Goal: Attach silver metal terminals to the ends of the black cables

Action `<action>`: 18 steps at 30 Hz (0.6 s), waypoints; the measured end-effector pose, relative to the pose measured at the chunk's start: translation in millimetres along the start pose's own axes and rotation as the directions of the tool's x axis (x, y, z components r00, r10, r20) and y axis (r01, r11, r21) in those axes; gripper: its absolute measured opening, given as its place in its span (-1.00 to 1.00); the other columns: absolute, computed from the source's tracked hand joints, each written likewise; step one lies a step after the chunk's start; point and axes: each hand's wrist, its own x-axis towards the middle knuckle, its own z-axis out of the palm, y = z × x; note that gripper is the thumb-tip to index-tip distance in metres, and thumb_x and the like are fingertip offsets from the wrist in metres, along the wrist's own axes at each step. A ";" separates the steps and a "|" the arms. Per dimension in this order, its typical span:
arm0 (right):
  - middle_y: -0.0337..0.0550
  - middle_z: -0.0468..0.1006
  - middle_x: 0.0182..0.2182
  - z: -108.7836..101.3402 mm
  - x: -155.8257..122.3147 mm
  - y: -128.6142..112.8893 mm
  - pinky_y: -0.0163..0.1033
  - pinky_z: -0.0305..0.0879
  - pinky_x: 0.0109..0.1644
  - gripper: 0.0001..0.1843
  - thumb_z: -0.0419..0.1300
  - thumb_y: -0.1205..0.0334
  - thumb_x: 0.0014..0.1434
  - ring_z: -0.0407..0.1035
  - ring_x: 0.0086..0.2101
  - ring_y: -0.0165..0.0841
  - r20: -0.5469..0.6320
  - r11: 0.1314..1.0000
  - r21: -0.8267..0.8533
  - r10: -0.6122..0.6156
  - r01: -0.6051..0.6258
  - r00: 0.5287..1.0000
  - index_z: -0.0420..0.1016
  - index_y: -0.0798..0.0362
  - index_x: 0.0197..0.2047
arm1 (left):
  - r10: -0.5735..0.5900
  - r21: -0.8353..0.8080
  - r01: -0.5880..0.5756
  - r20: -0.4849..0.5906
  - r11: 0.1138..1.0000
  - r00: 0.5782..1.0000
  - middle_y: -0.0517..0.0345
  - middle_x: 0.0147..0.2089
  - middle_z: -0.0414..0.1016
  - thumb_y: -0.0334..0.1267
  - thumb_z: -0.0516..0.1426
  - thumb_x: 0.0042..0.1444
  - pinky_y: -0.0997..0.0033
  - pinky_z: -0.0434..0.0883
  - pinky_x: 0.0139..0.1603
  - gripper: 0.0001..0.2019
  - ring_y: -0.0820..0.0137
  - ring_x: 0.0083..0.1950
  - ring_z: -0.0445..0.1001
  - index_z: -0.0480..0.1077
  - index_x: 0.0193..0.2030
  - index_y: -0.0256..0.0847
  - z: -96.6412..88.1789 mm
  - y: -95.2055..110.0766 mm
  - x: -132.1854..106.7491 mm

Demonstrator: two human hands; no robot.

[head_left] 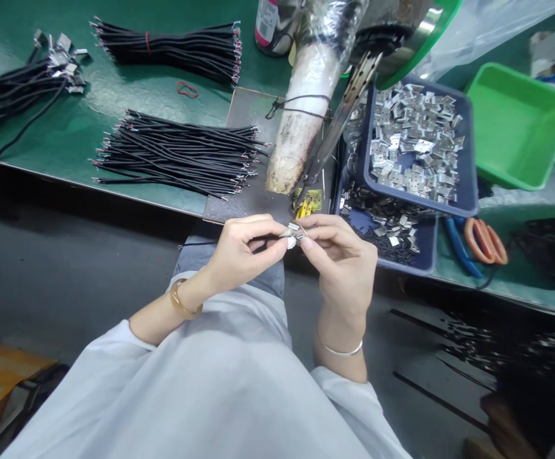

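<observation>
Just in front of the table edge, my left hand (246, 248) pinches a short black cable (199, 243), whose far end sticks out to the left. My right hand (341, 255) is closed on a small silver metal bracket (294, 227) that meets the cable between my fingertips. Something small and white shows under the bracket; its kind I cannot make out. Right behind my fingers is a yellow-tipped tool (304, 208). A loose spread of black cables (176, 153) with stripped ends lies on the table beyond my left hand.
A tied cable bundle (172, 51) and cables with brackets (64, 64) lie at the back left. A wrapped white tube (301, 115) leans over the table. On the right are a blue tray of brackets (473, 172), a green bin (520, 121) and pliers (485, 241).
</observation>
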 end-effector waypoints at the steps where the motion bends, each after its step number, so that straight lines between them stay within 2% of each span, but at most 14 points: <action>1: -0.18 0.67 -0.25 -0.3 0.2 0.7 -0.31 0.58 -0.20 -0.94 0.36 0.33 0.10 0.58 -0.25 -0.39 0.004 1.000 0.006 0.002 -0.002 1.000 0.65 -0.03 -0.36 | -0.006 -0.013 0.006 0.003 1.000 1.000 0.23 -0.55 0.36 -0.35 0.22 0.15 0.55 0.07 -0.56 -0.86 0.61 -0.57 0.12 0.60 -0.38 -0.29 -0.2 0.3 0.0; 6: -0.20 0.67 -0.25 0.1 -0.5 0.6 -0.33 0.57 -0.21 -0.90 0.36 0.37 0.09 0.58 -0.27 -0.41 0.023 1.000 0.009 -0.009 0.009 1.000 0.65 -0.04 -0.36 | -0.003 -0.036 0.004 0.007 0.999 1.000 0.25 -0.54 0.35 -0.36 0.23 0.15 0.55 0.06 -0.57 -0.89 0.60 -0.57 0.15 0.58 -0.37 -0.27 -0.6 0.4 -1.3; 10: -0.20 0.67 -0.23 0.3 -2.9 -3.8 -0.32 0.59 -0.16 -0.86 0.34 0.41 0.13 0.59 -0.23 -0.41 0.011 0.992 -0.109 -0.059 0.060 0.998 0.66 -0.05 -0.30 | 0.132 0.179 -0.133 0.016 0.975 0.991 0.25 -0.53 0.34 -0.41 0.17 0.20 0.56 0.17 -0.50 -0.85 0.57 -0.53 0.21 0.54 -0.38 -0.26 -1.1 -1.8 -4.4; 14: -0.18 0.66 -0.22 1.1 -3.9 -6.9 -0.27 0.61 -0.12 -0.86 0.32 0.41 0.17 0.60 -0.20 -0.37 0.031 0.968 -0.229 -0.095 0.099 0.995 0.65 -0.04 -0.28 | 0.290 0.463 -0.277 0.043 0.842 0.956 0.21 -0.51 0.38 -0.44 0.10 0.24 0.52 0.26 -0.37 -0.76 0.51 -0.47 0.28 0.43 -0.46 -0.23 1.6 -5.5 -8.5; 16: -0.18 0.66 -0.22 3.7 -4.8 -6.7 -0.25 0.62 -0.13 -0.87 0.31 0.40 0.17 0.61 -0.21 -0.36 0.024 0.972 -0.220 -0.081 0.084 0.996 0.64 -0.03 -0.31 | 0.335 0.512 -0.307 0.041 0.802 0.941 0.21 -0.50 0.41 -0.45 0.09 0.25 0.50 0.27 -0.35 -0.76 0.51 -0.47 0.30 0.41 -0.45 -0.22 4.7 -6.4 -10.7; 18: -0.18 0.66 -0.20 8.0 -6.9 -5.6 -0.24 0.63 -0.15 -0.89 0.32 0.40 0.16 0.62 -0.24 -0.35 -0.007 0.981 -0.177 -0.076 0.073 0.997 0.62 -0.02 -0.33 | 0.348 0.465 -0.310 0.005 0.829 0.937 0.23 -0.49 0.43 -0.46 0.08 0.26 0.52 0.27 -0.37 -0.80 0.52 -0.48 0.31 0.41 -0.39 -0.23 8.0 -6.3 -12.8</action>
